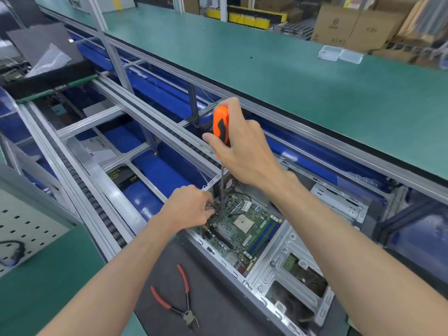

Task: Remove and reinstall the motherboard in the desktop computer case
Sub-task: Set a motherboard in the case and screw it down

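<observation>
The motherboard (pixel 240 226) lies flat inside the open desktop case (pixel 286 260), in the case's far-left corner region, and everything here is best placed from that board. The right hand (pixel 244 149) is wrapped around the orange-and-black handle of a screwdriver (pixel 221 127), held upright above the board's far-left corner, its thin shaft dropping down to a point at that corner. The left hand (pixel 191 209) is curled at the same corner, fingertips pinched around something small beside the shaft's tip; whether that is a screw or the shaft itself is too small to tell. The step in hand looks like driving or loosening a mounting screw there. To do it well, the shaft should stay square to the board so the tip seats fully, with steady downward pressure and slow turns, and the left fingers guiding only until the tip bites. A slip could gouge the traces or nearby connectors. Red-handled cutters (pixel 178 304) lie on the dark mat (pixel 213 287) on the near-left side of the board, apart from the case. Readable writing is sparse: boxes under the conveyor frame to the board's left show "PRIME" and what seems "SX380"; print on the board itself is too small to read.
</observation>
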The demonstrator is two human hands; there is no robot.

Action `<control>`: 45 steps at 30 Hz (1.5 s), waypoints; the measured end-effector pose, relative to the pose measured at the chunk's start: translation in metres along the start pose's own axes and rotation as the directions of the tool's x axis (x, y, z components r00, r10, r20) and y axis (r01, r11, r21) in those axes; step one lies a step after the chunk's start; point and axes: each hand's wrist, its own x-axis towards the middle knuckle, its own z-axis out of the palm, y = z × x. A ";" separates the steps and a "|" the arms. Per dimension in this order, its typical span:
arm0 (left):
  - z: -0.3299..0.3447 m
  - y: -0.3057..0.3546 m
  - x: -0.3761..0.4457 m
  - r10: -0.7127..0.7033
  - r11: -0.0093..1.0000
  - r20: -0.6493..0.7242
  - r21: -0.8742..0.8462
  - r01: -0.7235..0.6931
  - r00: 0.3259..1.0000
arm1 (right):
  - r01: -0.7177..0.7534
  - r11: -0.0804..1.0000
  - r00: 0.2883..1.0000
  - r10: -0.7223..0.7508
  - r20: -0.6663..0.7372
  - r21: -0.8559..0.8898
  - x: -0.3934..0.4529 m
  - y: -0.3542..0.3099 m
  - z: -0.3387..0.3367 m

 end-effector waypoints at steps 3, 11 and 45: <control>0.001 0.012 0.005 -0.032 0.999 0.045 -0.011 0.032 0.998 | -0.006 1.000 0.999 0.006 -0.035 0.004 0.005 -0.002 -0.010; 0.014 0.042 0.030 -0.150 0.957 0.250 -0.205 0.204 0.956 | 0.006 1.000 0.988 -0.009 -0.153 -0.021 0.014 0.001 -0.026; -0.023 0.009 -0.012 -0.256 0.776 -0.210 -0.626 0.071 0.944 | -0.069 0.996 0.997 0.068 0.026 0.053 -0.028 0.013 0.044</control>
